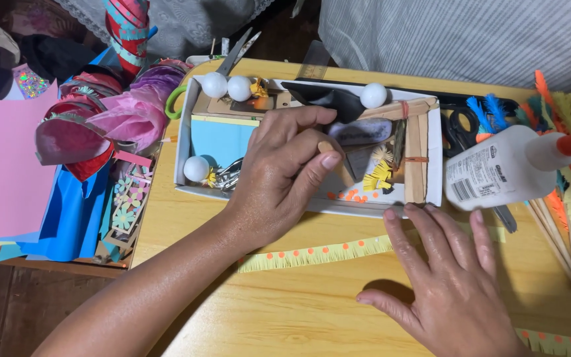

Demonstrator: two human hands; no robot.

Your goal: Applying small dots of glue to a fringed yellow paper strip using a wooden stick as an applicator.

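Pinched between thumb and fingers of the left hand (pixel 279 173), a small stick tip sits over the white tray (pixel 186 142), right hand (pixel 447 277) pressing flat, empty, on the fringed yellow strip (pixel 318 254) (steady pressure advisable).

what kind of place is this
Most likely a home craft table. A white glue bottle lies on the wooden table, a shallow white tray holds foam balls and paper scraps, and a fringed yellow paper strip lies near the right hand.
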